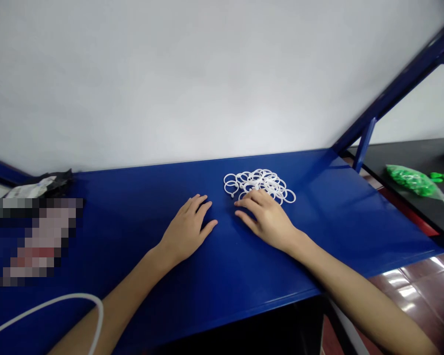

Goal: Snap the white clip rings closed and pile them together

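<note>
A loose heap of white plastic rings (pixel 277 183) lies toward the back of the blue tabletop (pixel 222 276), right of the middle. My right hand (pixel 268 217) is at the near edge of this heap, fingers apart and bent a little, covering some of the rings; whether it touches them I cannot tell. To the left, my left hand (pixel 187 229) rests on or just over the bare blue surface, palm down with its fingers spread. Nothing shows in either hand.
At the left are a black plastic package (pixel 55 180) and a blurred-out item (pixel 44 231). A white cable (pixel 59 297) loops across my left forearm. Blue metal posts (pixel 392 84) rise at the right; beyond them a bag of green pieces (pixel 412 180) lies on a black table.
</note>
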`<state>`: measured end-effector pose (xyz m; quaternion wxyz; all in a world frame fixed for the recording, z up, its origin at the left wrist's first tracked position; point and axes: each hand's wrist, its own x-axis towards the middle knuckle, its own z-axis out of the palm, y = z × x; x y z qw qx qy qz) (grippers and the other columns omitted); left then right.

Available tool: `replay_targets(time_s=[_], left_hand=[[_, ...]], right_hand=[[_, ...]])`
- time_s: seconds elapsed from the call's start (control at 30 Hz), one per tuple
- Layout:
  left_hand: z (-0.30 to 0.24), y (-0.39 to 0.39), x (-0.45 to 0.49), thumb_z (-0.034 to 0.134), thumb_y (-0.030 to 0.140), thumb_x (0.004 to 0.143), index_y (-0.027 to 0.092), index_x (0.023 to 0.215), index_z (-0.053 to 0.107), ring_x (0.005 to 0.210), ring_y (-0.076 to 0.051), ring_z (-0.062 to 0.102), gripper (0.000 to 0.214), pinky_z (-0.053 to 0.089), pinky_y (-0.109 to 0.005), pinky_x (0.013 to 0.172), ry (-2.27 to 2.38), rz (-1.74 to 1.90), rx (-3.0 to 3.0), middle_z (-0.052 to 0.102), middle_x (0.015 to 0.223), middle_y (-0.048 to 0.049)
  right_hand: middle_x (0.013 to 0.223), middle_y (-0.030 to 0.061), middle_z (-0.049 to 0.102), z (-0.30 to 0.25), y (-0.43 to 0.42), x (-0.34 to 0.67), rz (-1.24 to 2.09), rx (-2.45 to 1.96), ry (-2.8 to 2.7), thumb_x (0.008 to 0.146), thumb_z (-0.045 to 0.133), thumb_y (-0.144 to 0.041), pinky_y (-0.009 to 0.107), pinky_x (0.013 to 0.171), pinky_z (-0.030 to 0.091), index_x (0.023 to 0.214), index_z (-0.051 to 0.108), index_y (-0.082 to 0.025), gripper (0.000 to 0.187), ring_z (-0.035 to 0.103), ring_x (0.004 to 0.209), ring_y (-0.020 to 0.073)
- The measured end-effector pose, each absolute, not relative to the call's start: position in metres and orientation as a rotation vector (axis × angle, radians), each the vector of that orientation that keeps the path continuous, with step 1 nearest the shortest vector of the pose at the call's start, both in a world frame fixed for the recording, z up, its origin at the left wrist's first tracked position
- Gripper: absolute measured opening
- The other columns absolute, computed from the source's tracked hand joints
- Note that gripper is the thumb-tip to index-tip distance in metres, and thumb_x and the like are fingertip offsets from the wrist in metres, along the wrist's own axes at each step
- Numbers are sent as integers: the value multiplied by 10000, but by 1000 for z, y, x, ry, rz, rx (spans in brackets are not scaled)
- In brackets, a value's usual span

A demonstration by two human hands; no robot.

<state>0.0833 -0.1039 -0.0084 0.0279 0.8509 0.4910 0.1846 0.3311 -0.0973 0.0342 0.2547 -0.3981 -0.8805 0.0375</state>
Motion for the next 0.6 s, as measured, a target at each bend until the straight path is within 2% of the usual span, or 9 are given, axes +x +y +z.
replay_targets(time_s=[0.13, 0.37, 0.6], left_hand=[[-8, -103, 82, 528, 390, 990, 103, 1347, 571, 1384, -345, 478, 460, 420, -565, 1142, 1500, 562, 2666, 555, 1437, -188], [-7, -104, 82, 502, 398, 1001, 67, 1353, 568, 1377, -358, 480, 488, 431, -549, 1133, 1502, 495, 2719, 551, 1439, -196], [-6, -104, 82, 480, 399, 1009, 81, 1351, 568, 1385, -358, 473, 475, 425, -556, 1130, 1504, 489, 2701, 546, 1448, -196]], right_hand=[[950, 86, 672, 32, -106, 325, 342, -973, -2631, 991, 578, -303, 380, 810, 531, 1112, 677, -157, 213, 630, 854, 207], [968, 96, 661, 32, -109, 323, 353, -986, -2677, 981, 593, -302, 386, 815, 534, 1134, 676, -149, 232, 631, 861, 216], [970, 100, 656, 33, -109, 324, 360, -1002, -2695, 984, 585, -309, 403, 804, 548, 1135, 680, -145, 242, 628, 847, 220]])
